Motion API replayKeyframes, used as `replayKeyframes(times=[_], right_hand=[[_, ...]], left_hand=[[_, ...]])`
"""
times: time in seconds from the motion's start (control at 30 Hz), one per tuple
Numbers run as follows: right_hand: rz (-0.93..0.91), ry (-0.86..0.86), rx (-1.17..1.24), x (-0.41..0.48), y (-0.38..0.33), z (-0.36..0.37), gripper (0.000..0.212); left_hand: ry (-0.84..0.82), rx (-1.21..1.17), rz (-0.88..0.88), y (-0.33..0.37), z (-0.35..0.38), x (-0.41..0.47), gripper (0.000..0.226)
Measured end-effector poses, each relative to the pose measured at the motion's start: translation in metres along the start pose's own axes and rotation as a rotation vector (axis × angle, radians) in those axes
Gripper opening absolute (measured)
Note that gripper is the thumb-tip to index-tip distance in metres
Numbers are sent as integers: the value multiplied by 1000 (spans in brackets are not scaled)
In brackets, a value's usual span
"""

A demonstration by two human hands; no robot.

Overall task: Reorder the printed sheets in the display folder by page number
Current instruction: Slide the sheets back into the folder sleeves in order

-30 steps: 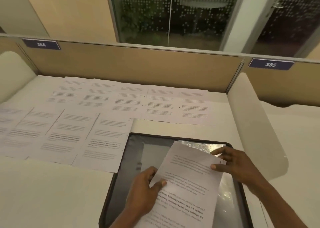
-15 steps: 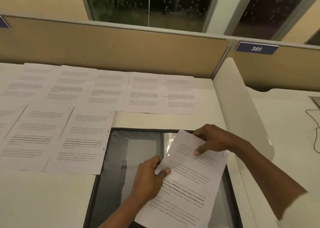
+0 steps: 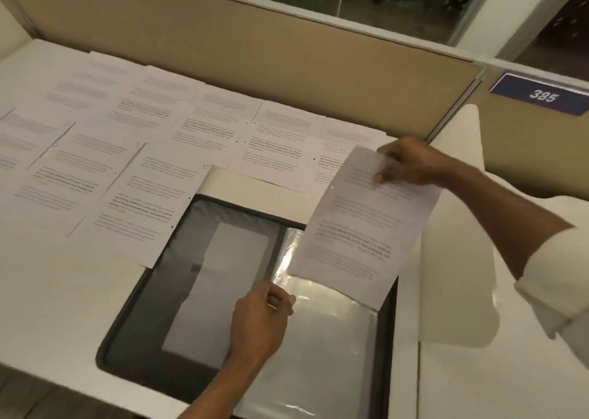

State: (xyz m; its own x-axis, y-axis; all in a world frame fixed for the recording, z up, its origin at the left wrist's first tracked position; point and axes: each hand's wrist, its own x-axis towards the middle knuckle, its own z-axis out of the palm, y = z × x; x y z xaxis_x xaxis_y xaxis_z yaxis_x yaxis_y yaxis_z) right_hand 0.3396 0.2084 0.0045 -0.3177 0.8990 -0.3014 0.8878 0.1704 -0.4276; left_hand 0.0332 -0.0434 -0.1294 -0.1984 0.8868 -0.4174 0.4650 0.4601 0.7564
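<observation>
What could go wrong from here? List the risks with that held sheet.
The right hand pinches the sheet by its top edge alone, so it may buckle or crease against the sleeve the left hand pinches. Its top hangs over the laid-out sheets; a sweep could shift them.

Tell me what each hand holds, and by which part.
The right hand pinches the printed sheet near its top edge; the left hand pinches the folder's clear sleeve at its left edge.
</observation>
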Motion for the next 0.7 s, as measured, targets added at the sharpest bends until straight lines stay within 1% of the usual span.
replayKeyframes(times=[0.03, 0.07, 0.17, 0.23, 0.33, 0.47, 0.53, 0.57, 0.63, 0.7], right_hand=[[-13, -16, 6, 6, 9, -6, 17], [-15, -28, -2, 12, 17, -11, 17], [-1, -21, -34, 29, 36, -25, 18], [7, -13, -46, 39, 45, -35, 21], [61, -9, 12, 54, 58, -48, 25], [105, -27, 93, 69, 68, -60, 30], [103, -46, 101, 74, 71, -62, 27], [99, -50, 97, 77, 74, -62, 27], [104, -63, 109, 83, 78, -62, 27], [111, -85, 142, 88, 81, -62, 26]], left_hand=[[23, 26, -3, 0, 8, -5, 21], [44, 109, 20, 2, 14, -12, 21], [98, 459, 160, 14, 35, -31, 22], [129, 564, 257, 18, 59, -33, 26], [163, 666, 351, 26, 101, -22, 43], [113, 752, 350, 59, 143, -10, 69], [21, 765, 272, 70, 157, -3, 81], [6, 775, 239, 70, 163, 1, 85], [31, 788, 197, 67, 173, 6, 91], [87, 796, 201, 61, 179, 8, 93]])
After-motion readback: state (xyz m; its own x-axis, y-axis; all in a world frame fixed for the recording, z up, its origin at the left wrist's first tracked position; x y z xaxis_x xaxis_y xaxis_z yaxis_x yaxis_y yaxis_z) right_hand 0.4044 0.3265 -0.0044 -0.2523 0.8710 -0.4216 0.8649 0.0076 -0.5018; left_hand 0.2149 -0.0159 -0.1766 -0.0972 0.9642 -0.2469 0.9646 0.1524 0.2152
